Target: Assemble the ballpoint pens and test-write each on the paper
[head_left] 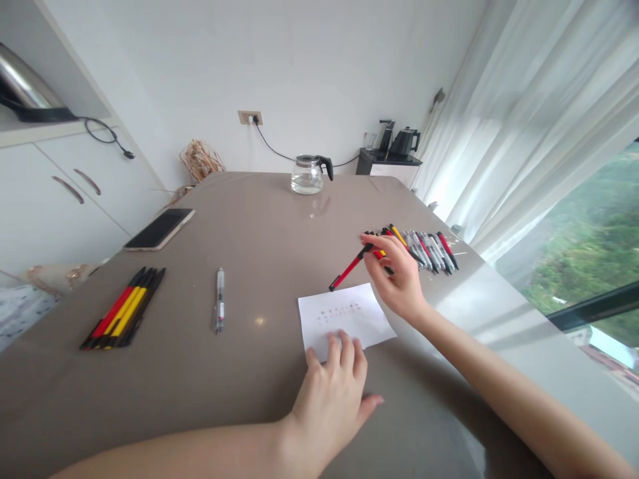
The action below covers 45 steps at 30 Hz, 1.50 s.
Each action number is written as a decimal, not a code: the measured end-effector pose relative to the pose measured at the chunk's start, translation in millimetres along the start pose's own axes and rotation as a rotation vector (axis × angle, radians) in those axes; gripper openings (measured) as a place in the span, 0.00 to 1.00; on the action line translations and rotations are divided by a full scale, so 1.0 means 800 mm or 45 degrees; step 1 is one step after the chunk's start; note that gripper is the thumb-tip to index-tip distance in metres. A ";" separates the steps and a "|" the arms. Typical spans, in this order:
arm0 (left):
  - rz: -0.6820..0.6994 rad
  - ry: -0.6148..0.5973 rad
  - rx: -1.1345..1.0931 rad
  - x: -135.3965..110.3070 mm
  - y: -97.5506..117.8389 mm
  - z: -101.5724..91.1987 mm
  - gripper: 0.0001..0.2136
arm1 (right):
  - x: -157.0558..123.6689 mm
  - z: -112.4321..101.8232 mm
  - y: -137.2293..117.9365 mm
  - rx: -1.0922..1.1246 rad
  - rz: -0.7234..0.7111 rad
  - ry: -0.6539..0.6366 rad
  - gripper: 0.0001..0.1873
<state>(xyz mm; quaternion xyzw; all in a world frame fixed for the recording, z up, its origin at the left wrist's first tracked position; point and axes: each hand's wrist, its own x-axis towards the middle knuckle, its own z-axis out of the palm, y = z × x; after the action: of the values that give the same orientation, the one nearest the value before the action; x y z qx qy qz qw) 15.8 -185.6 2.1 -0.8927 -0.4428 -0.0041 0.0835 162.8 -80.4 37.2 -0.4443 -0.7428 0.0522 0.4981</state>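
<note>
My left hand (334, 386) lies spread over the lower edge of a white sheet of paper (344, 313), fingertips resting on it. A few rows of small handwritten marks, too blurred to read, show on the sheet. Above the paper's upper right corner, my right hand (397, 276) pinches a red pen (347, 271) by its black end, the other end slanting down to the left near the paper's top edge. Just behind that hand a row of several pens (432, 251) lies on the table, clear, red, yellow and black; the hand partly hides them.
On the left of the brown table (259, 226) lie a bundle of red, yellow and black pens (124, 309), a single clear pen (220, 303) and a phone (160, 229). A glass pot (307, 179) with clear liquid stands at the far edge. Curtains (499, 120) hang at the right.
</note>
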 end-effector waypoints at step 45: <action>-1.008 -0.679 -0.150 0.043 -0.314 -0.024 0.26 | -0.023 -0.019 0.130 -0.824 -0.233 -0.327 0.14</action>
<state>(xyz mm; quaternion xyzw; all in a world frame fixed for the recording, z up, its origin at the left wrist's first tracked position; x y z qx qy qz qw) -160.6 -12.3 60.6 -0.6285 -0.7537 0.1685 -0.0917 239.8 -36.5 -21.8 -0.5005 -0.8141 -0.1750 0.2369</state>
